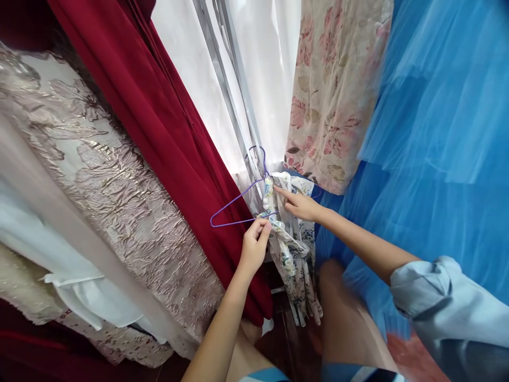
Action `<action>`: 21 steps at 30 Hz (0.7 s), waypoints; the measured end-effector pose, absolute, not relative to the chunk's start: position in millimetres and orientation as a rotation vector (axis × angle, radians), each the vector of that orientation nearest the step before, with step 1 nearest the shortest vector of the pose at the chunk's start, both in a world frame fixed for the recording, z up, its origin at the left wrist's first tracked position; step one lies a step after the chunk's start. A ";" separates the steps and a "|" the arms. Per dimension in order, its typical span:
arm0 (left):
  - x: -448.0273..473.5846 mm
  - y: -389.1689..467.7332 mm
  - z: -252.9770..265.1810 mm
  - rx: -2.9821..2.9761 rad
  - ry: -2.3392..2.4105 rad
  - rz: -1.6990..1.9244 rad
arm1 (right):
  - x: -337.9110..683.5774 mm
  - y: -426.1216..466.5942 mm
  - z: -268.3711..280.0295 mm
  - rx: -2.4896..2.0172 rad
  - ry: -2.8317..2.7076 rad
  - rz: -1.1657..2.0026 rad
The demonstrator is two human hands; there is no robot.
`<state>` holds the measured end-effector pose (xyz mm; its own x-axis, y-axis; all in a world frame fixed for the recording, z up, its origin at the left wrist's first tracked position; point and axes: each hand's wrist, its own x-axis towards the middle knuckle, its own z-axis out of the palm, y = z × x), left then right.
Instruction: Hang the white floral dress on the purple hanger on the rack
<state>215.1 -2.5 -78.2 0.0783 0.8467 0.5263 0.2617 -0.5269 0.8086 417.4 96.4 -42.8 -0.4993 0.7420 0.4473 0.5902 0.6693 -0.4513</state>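
Garment [289,257] bears blue-and-yellow flowers on white, draped on a purple hanger [238,196].

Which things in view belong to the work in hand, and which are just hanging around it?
In hand:
small-flowered white garment, pinched by the left fingers and touched by the right fingers
purple hanger at the garment's top

Just around it:
dark red garment
blue tulle
pink-flowered fabric
pale raised-pattern fabric
white cloth
metal bars (contact with hanger unclear)

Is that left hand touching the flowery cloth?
Touching. The head view shows the left hand pinching the flowery cloth.
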 end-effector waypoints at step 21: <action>233.7 -27.8 -81.7 1.753 1.036 1.479 | 397.4 12.3 -91.9 -0.568 -1.800 1.840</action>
